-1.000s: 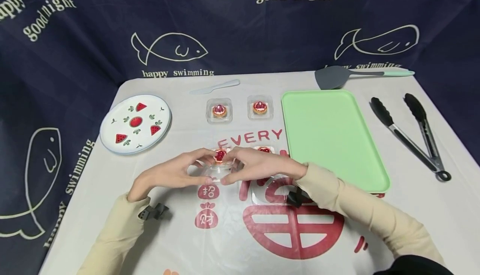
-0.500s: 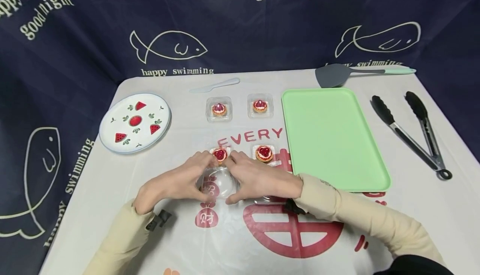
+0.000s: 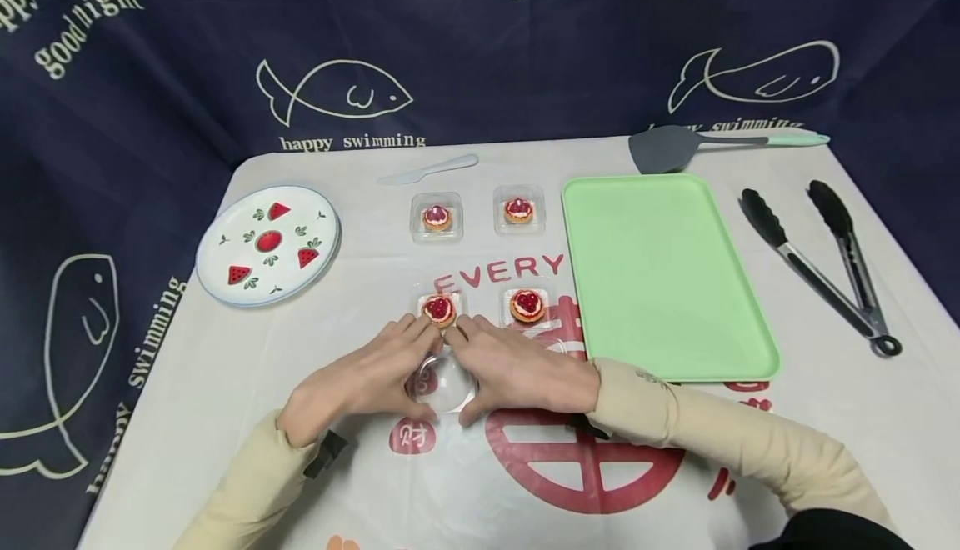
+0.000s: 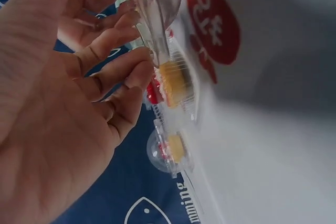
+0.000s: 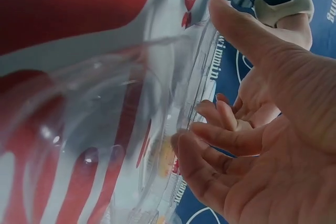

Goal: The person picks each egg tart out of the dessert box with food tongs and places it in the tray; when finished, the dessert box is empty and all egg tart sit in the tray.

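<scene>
A small tart (image 3: 438, 310) with red topping sits in a clear plastic box whose domed lid (image 3: 446, 387) is folded back toward the person. Over that lid's left side lies my left hand (image 3: 367, 371), fingers gently bent and fingertips touching near the hinge. From the other side, my right hand (image 3: 517, 367) rests its fingertips there too, its thumb along the lid's near right edge. A second tart (image 3: 527, 306) stands uncovered to the right. Its folded-back lid is mostly under the right hand and shows large in the right wrist view as a clear dome (image 5: 79, 103).
Two boxed tarts, one left (image 3: 437, 217) and one right (image 3: 518, 209), stand farther back. A pale knife (image 3: 427, 170) lies behind them. The patterned plate (image 3: 300, 229) is at left. To the right are a green tray (image 3: 660, 275), tongs (image 3: 828, 283) and a spatula (image 3: 663, 150).
The box's lid has swung down toward the person and lies lower. Both hands have moved with it, nearer the person, and the right-hand tart has come into full view.
</scene>
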### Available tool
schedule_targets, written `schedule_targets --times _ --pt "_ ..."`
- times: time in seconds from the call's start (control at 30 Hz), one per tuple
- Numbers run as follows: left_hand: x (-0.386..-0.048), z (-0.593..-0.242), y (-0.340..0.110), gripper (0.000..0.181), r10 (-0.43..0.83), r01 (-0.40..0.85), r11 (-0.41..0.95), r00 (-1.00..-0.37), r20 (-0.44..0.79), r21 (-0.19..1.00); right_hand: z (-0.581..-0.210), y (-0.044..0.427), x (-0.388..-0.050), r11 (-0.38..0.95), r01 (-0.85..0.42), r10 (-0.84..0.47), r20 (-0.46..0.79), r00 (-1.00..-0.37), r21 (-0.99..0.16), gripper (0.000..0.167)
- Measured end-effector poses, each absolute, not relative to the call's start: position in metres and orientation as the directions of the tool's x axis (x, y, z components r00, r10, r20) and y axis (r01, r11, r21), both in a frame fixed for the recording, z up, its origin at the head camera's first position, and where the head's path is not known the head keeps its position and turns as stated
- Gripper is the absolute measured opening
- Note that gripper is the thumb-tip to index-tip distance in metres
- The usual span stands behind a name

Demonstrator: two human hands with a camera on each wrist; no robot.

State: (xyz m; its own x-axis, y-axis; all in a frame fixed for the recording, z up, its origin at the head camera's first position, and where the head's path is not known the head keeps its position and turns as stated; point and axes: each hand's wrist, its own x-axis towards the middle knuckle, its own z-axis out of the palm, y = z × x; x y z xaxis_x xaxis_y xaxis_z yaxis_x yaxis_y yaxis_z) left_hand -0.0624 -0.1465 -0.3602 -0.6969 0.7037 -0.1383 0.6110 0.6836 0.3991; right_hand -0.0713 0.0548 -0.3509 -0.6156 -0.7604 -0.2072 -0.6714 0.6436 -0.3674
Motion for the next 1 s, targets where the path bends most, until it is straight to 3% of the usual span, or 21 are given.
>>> schedule_targets --times 0.23,0.33,0.47,0.77,1.0 --pt "-0.061 -0.359 -0.143 0.086 0.701 0.636 0.697 -0.701 -0.131 0.330 -0.353 0.057 -0.070 0.621 -0.707 -0.779 -0.165 -0.605 -0.340 0.087" --pt "-0.060 -0.359 -0.143 0.084 0.704 0.648 0.698 -0.700 -0.122 0.305 -0.352 0.059 -0.070 0.612 -0.715 -0.785 -0.157 -0.599 -0.337 0.086" --pt "-0.060 -0.358 -0.146 0.074 0.715 0.644 0.668 -0.694 -0.082 0.372 -0.343 0.067 -0.077 0.610 -0.688 -0.782 -0.158 -0.603 -0.393 0.082" --pt "-0.092 -0.348 -0.140 0.057 0.646 0.537 0.603 -0.762 0.032 0.590 -0.322 0.102 -0.133 0.652 -0.496 -0.668 -0.124 -0.734 -0.574 0.066" --pt "-0.143 -0.345 -0.118 0.078 0.528 0.437 0.578 -0.844 0.092 0.689 -0.324 0.137 -0.197 0.656 -0.426 -0.570 -0.039 -0.821 -0.623 0.065"
